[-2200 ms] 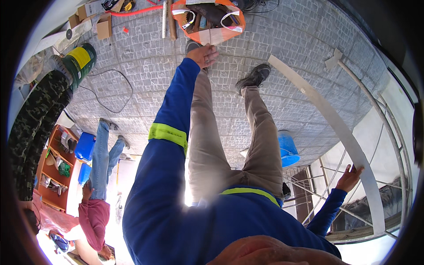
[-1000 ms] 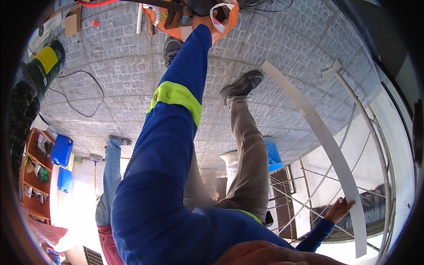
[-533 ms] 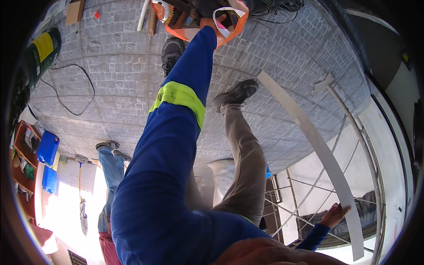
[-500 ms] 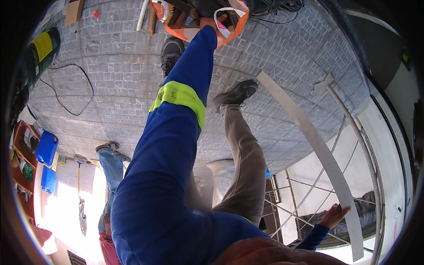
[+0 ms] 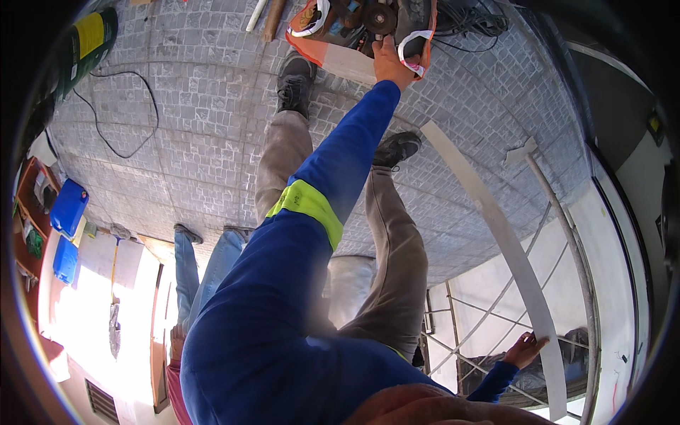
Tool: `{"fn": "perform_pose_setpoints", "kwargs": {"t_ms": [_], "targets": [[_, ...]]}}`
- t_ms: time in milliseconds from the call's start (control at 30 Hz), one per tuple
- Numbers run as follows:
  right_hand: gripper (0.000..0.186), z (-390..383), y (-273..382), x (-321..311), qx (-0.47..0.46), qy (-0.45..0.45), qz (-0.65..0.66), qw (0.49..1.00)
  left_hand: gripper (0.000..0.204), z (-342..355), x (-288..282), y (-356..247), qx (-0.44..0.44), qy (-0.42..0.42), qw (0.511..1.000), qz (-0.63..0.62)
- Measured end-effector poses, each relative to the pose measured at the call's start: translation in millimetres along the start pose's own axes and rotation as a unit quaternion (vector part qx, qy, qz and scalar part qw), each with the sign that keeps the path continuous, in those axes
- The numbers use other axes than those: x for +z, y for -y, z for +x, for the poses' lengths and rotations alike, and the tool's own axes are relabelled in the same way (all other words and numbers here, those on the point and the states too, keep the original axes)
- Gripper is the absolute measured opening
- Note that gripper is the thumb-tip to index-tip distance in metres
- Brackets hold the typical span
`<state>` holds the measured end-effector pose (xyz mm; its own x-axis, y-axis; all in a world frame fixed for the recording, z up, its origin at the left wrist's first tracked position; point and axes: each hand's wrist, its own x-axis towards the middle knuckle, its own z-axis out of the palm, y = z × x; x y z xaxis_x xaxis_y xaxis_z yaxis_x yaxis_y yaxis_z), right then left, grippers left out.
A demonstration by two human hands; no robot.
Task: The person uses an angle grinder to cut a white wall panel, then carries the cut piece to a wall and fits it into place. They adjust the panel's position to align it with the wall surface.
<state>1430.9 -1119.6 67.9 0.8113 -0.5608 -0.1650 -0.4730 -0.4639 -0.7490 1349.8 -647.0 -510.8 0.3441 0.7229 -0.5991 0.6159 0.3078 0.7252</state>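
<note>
My left hand [image 5: 394, 69] reaches to the near edge of an orange-and-clear tool bag [image 5: 333, 60] on the floor. Its fingers are curled in beside a round dark disc [image 5: 380, 19], which looks like part of a power tool. What they grip is hidden. Dark and brown tools fill the bag, which has white handles. Low on the right, my right hand [image 5: 524, 350] closes its fingers at the edge of a long, pale, flat strip [image 5: 506, 237]. The strip rises from the floor past that hand.
Beside the bag lie coiled black cables [image 5: 471, 25] and a wooden stick [image 5: 273, 20]. A pole with a flat head [image 5: 556, 195] and scaffold bars stand at right. Another person's jeans [image 5: 185, 273] show at left, near blue containers [image 5: 69, 207] and a loose cord [image 5: 154, 106].
My left hand has drawn back from deeper in the bag, uncovering the round disc. The view has shifted, so the bag appears further right. My right hand stays at the strip.
</note>
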Motion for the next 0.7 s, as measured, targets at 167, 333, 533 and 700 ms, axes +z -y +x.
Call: {"fn": "perform_pose_setpoints", "kwargs": {"t_ms": [167,333,533,700], "targets": [[0.038,2,2,-1,-0.005,0.007,-0.005,1.0,0.073,-10,1,-10,-0.048,-0.001,0.999,0.008],[0.042,2,4,11,-0.017,-0.005,0.007,1.0,0.06,-19,-3,-17,-0.049,0.007,0.999,-0.008],[0.044,10,5,4,0.005,-0.011,0.001,1.0,0.064,-28,0,-26,-0.097,0.013,0.995,-0.032],[0.046,18,-2,-4,-0.028,0.012,-0.099,0.995,0.071,-20,17,-29,-0.086,0.022,0.995,0.046]]}}
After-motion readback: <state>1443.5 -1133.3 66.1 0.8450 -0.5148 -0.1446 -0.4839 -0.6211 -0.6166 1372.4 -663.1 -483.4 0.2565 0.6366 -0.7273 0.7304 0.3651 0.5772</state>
